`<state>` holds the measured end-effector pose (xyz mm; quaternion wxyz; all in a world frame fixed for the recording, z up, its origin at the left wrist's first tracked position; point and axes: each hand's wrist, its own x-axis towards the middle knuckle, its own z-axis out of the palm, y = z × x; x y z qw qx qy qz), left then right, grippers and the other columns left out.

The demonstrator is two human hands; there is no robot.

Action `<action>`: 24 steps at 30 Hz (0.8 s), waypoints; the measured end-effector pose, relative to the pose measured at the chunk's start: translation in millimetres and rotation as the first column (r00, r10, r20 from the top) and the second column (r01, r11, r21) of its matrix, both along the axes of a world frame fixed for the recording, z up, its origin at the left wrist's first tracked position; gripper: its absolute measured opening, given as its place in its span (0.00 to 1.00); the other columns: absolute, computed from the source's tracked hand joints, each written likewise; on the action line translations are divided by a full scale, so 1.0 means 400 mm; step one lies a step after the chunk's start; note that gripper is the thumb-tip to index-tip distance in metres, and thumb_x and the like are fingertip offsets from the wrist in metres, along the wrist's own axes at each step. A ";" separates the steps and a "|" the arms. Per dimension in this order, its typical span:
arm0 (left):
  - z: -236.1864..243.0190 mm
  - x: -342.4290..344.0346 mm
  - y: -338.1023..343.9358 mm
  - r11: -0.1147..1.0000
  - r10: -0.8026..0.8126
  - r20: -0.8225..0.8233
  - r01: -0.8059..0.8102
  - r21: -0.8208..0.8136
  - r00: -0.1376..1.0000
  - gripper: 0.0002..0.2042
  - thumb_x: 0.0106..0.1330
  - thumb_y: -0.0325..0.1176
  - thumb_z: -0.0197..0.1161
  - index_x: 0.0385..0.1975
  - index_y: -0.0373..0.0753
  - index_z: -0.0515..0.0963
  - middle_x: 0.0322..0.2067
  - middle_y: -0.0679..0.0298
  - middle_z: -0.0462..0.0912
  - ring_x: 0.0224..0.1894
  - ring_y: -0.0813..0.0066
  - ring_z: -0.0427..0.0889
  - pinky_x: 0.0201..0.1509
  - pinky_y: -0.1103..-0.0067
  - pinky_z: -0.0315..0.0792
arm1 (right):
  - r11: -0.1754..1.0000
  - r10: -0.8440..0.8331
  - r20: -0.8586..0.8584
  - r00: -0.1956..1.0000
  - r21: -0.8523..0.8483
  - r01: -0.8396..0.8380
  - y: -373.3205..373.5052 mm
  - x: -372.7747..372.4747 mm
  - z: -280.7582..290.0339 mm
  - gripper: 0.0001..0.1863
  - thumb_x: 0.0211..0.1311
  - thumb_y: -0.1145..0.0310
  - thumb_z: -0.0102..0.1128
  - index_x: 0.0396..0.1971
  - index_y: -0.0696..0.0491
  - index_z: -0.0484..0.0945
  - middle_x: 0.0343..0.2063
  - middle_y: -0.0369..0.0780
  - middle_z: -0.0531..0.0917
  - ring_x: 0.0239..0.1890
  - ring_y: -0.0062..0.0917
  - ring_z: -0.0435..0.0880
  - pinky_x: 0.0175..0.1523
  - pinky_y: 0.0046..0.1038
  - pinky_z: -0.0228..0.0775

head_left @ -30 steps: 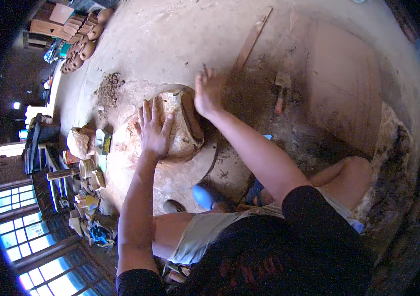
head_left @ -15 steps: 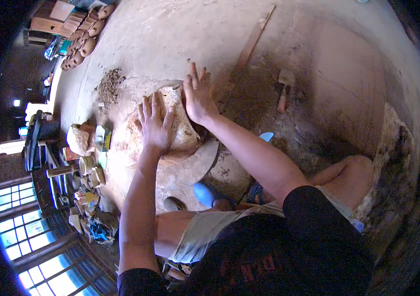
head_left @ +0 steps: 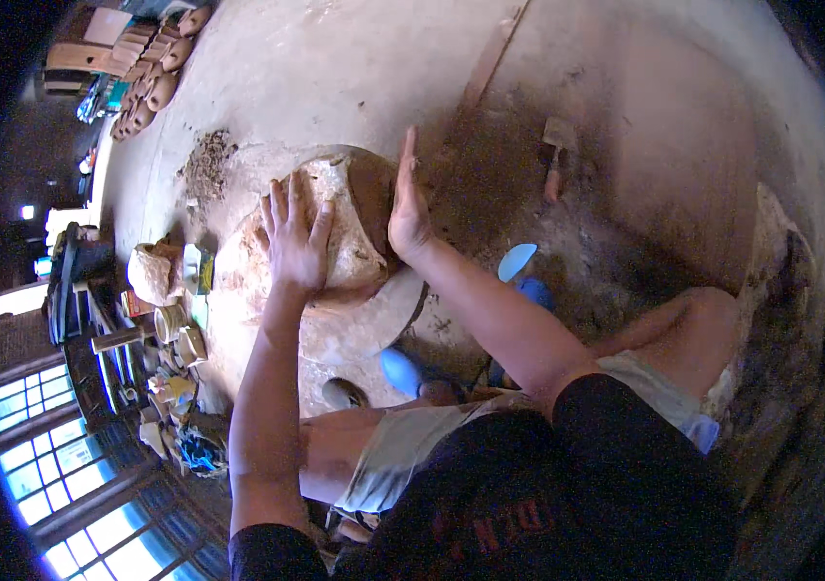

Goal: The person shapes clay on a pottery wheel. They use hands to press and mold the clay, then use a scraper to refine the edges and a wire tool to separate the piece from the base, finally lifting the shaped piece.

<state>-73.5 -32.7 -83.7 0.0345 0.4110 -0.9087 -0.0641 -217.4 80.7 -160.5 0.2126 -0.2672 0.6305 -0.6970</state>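
A lumpy mass [head_left: 350, 228] with a pale, crusted top and a darker right side sits on a round grey slab [head_left: 354, 329]. My left hand [head_left: 298, 237] lies on its top, fingers spread, palm down. My right hand [head_left: 411, 198] is held edge-on just beside the mass's right side, fingers straight and raised, holding nothing; whether its palm touches the surface I cannot tell.
A trowel [head_left: 556, 155] and long board [head_left: 495, 53] lie right and beyond; dark crumbs [head_left: 207, 160] lie upper left. Stacked pots [head_left: 159, 92] line the back left. A pale lump [head_left: 151, 271] and assorted containers crowd my left. Blue footwear [head_left: 403, 373] is by my legs.
My right hand has turned more edge-on and shifted slightly right from where it lay against the mass. My left hand stays on top. The view has shifted a little.
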 end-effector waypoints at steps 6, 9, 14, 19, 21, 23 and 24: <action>0.001 -0.004 0.010 0.998 -0.070 0.018 0.069 0.005 0.997 0.41 0.74 0.66 0.48 0.82 0.53 0.50 0.82 0.54 0.41 0.83 0.49 0.38 0.80 0.44 0.33 | 0.816 0.082 0.481 0.873 -0.535 0.218 -0.070 -0.019 -0.093 0.43 0.80 0.35 0.27 0.82 0.48 0.39 0.83 0.42 0.37 0.84 0.31 0.30 0.83 0.40 0.18; 0.013 0.004 0.019 0.993 -0.116 0.025 0.116 -0.009 0.993 0.38 0.77 0.61 0.49 0.82 0.52 0.50 0.82 0.53 0.44 0.83 0.47 0.41 0.81 0.48 0.34 | 0.811 0.073 0.528 0.846 -0.525 0.257 -0.075 0.000 -0.114 0.44 0.79 0.33 0.28 0.82 0.47 0.40 0.83 0.41 0.39 0.84 0.32 0.33 0.83 0.42 0.20; 0.031 0.036 0.002 0.983 -0.184 0.000 0.184 0.008 0.983 0.41 0.74 0.65 0.49 0.82 0.51 0.50 0.82 0.52 0.42 0.83 0.47 0.39 0.81 0.46 0.31 | 0.787 0.087 0.634 0.769 -0.516 0.337 -0.100 0.000 -0.047 0.43 0.80 0.34 0.29 0.82 0.48 0.41 0.83 0.41 0.42 0.83 0.35 0.42 0.84 0.39 0.28; 0.027 0.022 0.007 0.970 -0.242 -0.009 0.242 0.026 0.970 0.40 0.75 0.62 0.50 0.81 0.50 0.51 0.82 0.52 0.42 0.83 0.46 0.38 0.81 0.48 0.30 | 0.756 0.068 0.545 0.836 -0.575 0.313 -0.122 -0.031 -0.076 0.46 0.77 0.30 0.33 0.82 0.45 0.43 0.82 0.42 0.42 0.83 0.37 0.44 0.83 0.43 0.30; 0.038 0.046 0.002 0.976 -0.218 0.030 0.217 0.027 0.975 0.40 0.75 0.61 0.50 0.81 0.49 0.51 0.82 0.51 0.42 0.83 0.45 0.38 0.82 0.48 0.30 | 0.701 0.129 0.736 0.665 -0.542 0.464 -0.115 -0.035 -0.033 0.47 0.75 0.28 0.35 0.82 0.43 0.43 0.82 0.44 0.44 0.83 0.40 0.44 0.82 0.47 0.28; 0.045 0.036 -0.001 0.949 -0.316 -0.044 0.316 0.009 0.948 0.39 0.75 0.60 0.51 0.81 0.49 0.52 0.82 0.51 0.43 0.83 0.45 0.38 0.82 0.48 0.31 | 0.764 0.097 0.663 0.742 -0.527 0.371 -0.139 -0.063 -0.019 0.47 0.75 0.28 0.34 0.82 0.44 0.42 0.82 0.45 0.43 0.83 0.40 0.43 0.82 0.46 0.28; 0.054 0.025 0.006 0.949 -0.314 -0.014 0.314 0.006 0.949 0.39 0.76 0.59 0.52 0.81 0.47 0.52 0.82 0.51 0.43 0.83 0.44 0.38 0.82 0.49 0.31 | 0.789 0.087 0.614 0.785 -0.524 0.322 -0.151 -0.072 -0.020 0.48 0.75 0.28 0.34 0.82 0.44 0.41 0.82 0.45 0.43 0.83 0.40 0.43 0.82 0.46 0.27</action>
